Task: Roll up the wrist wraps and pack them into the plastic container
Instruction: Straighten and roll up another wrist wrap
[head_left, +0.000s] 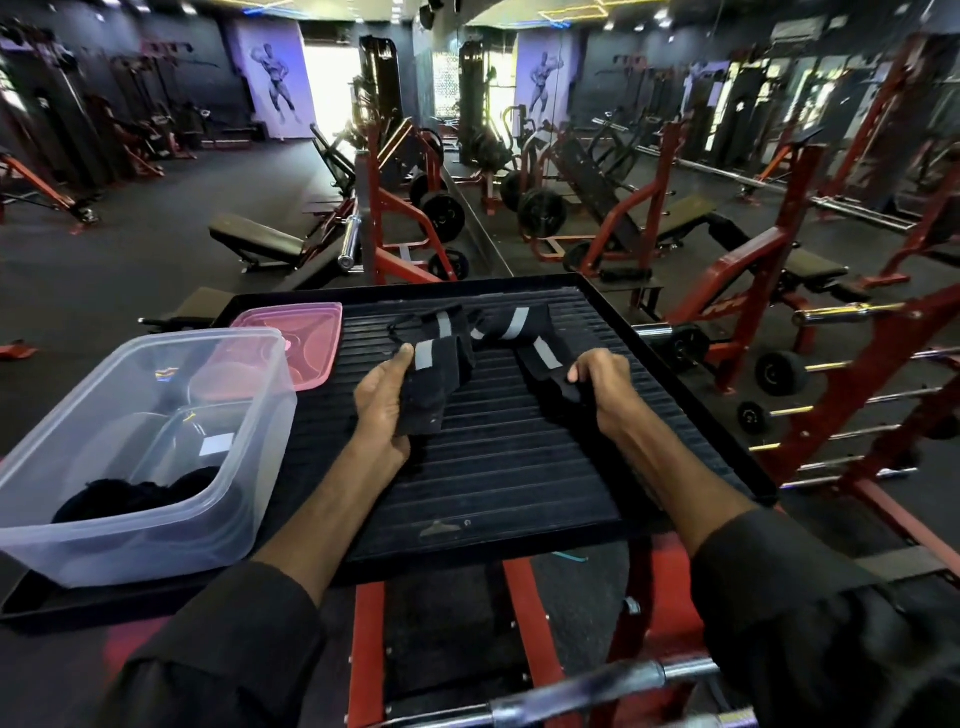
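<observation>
Writing: none readable; a white label (217, 445) inside the plastic container (156, 415) is blank from here.
Hard to make out: dark bundles (135, 493) in the container's near corner, blurred by the cloudy wall; whether they are rolled wraps, cannot tell.
Left hand (382, 410): fingers pinching one black wrist wrap (431, 384) with a grey stripe, thumb on its upper edge, lower end lying across the palm.
Right hand (605, 387): fingers curled tight over the near end of a second wrap (540, 358); fingertips hidden in the fabric.
Wraps: both trail away across the ribbed black surface (493, 467), far ends overlapping.
Container: left of the hands, open; pink lid (306, 338) just behind it.
</observation>
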